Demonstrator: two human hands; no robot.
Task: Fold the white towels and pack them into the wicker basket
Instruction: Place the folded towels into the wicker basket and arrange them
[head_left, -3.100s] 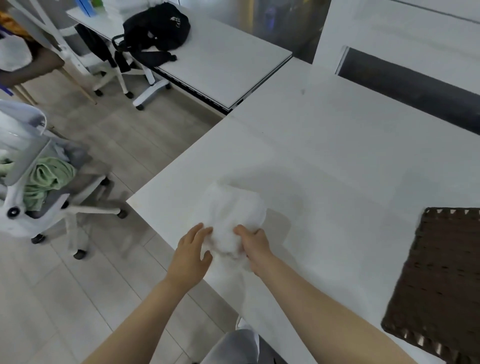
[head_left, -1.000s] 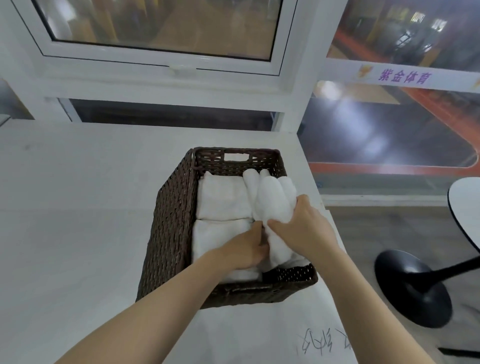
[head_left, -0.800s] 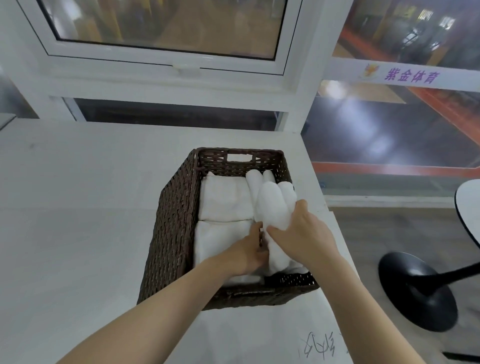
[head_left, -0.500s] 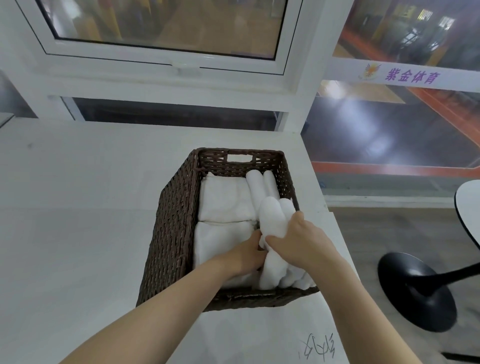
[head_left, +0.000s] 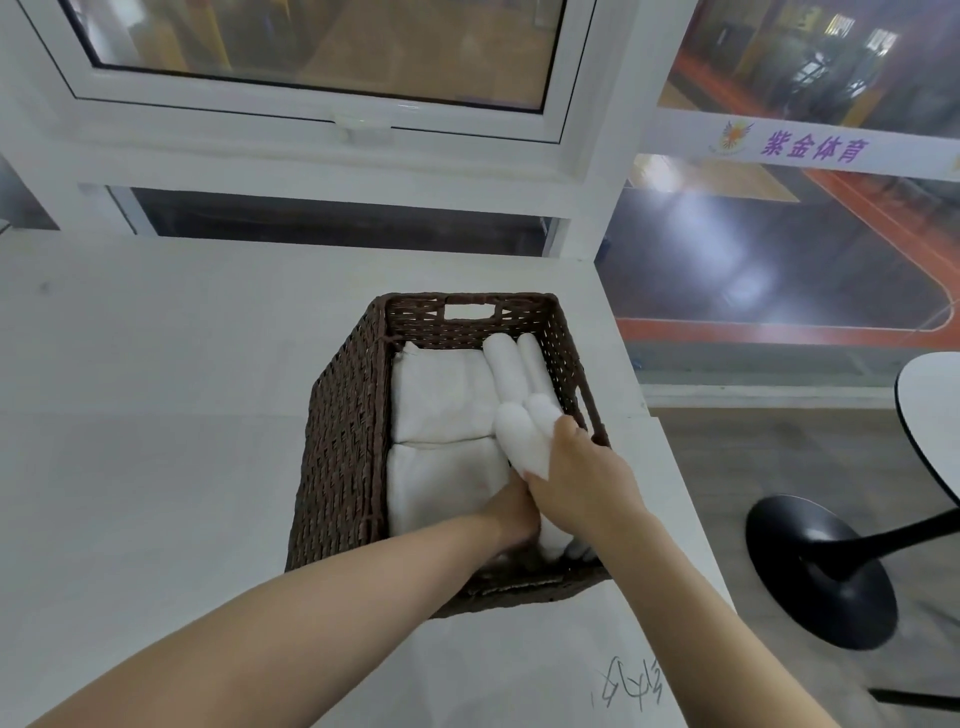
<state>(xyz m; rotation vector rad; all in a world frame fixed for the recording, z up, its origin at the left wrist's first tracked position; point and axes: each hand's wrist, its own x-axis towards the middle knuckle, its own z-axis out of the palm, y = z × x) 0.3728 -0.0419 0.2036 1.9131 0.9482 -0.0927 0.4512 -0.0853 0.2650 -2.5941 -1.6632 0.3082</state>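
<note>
Basket (head_left: 343, 457) on table (head_left: 156, 467), two folded towels flat on its left side. Rolled towel (head_left: 522, 441) runs front-to-back along the right wall, tilted up. My right hand (head_left: 576, 483) grips it; left hand (head_left: 511, 512) low beside it, can't tell grip tbh.

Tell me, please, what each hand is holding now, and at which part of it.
The right hand grips a folded white towel at its near end, inside the wicker basket. The left hand reaches beside it; its fingers are hidden, so its hold cannot be told.
</note>
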